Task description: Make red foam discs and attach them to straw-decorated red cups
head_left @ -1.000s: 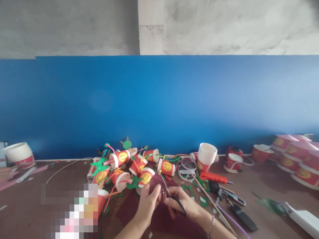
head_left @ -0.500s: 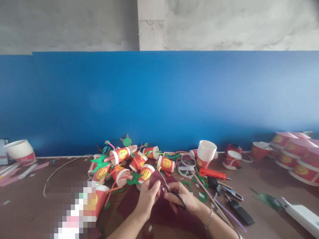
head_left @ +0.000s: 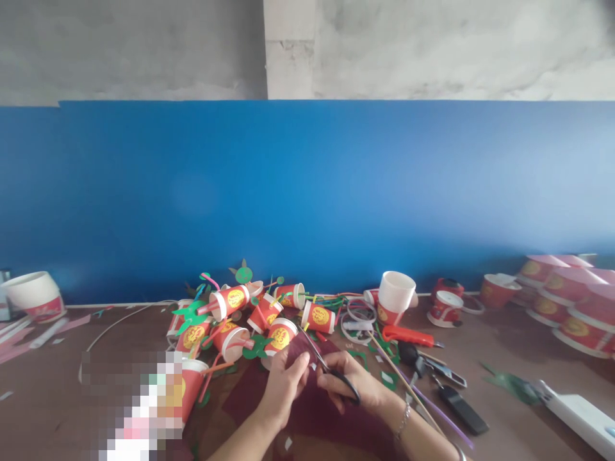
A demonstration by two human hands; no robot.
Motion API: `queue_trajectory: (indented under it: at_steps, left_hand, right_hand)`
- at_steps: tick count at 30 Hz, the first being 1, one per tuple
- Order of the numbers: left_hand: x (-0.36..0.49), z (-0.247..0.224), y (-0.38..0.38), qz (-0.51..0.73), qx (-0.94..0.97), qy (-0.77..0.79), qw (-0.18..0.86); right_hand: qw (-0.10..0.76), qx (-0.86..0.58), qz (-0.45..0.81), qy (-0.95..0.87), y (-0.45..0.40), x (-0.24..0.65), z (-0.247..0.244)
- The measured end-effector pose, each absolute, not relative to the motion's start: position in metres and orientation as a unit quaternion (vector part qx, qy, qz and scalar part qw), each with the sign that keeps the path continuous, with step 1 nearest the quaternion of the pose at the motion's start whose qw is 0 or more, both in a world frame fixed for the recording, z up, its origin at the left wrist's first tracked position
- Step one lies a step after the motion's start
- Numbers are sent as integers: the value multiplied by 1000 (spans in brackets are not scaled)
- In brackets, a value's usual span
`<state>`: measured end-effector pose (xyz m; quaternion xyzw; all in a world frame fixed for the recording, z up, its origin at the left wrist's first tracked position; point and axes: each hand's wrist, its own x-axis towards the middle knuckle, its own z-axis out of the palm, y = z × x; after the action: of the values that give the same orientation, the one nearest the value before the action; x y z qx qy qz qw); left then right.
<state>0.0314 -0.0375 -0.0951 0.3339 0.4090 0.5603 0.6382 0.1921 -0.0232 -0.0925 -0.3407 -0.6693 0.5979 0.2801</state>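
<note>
My left hand point(head_left: 287, 379) pinches a piece of dark maroon paper point(head_left: 298, 344) between thumb and fingers. In my right hand point(head_left: 350, 382) is a pair of scissors point(head_left: 314, 349) with dark handles, its blades at the edge of that paper. The blades point up and to the left, close beside my left thumb. A larger maroon sheet point(head_left: 312, 422) lies on the table under both hands. Just beyond them sits a pile of red and white paper cups point(head_left: 280, 335), some with green paper cutouts point(head_left: 258, 346) and straws attached.
To the right lie an orange utility knife point(head_left: 408, 335), keys with a black fob point(head_left: 462, 408) and a white-handled tool point(head_left: 579, 410). Cups are stacked at far right point(head_left: 589, 323). A white cup point(head_left: 396, 291) stands behind, and a white bowl point(head_left: 36, 294) is at far left.
The view has shifted very slightly. Both hands keep nearly the same pose; the scissor blades look a little more open against the maroon paper.
</note>
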Motion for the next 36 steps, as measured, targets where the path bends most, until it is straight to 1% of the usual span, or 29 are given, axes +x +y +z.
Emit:
queue_trajectory:
  at_steps: [9,21,27,33,36]
  left_hand:
    - [29,-101,-36,549,353,382,654]
    - [30,-94,-38,532,383,367,660]
    - [32,-96,-38,522,391,357,669]
    - [32,-95,-39,523,388,387,652]
    - [31,-96,-38,505,397,408,649]
  right_hand:
    - [274,-349,594,-671,-23,194,-87]
    - [284,-332,604,-666,-20,196,-93]
    - [273,-342,598,-672,-20,196,-90]
    - [277,-359,593,-666,-19,196,-94]
    - [279,-365,602,-653,-16,198,-97]
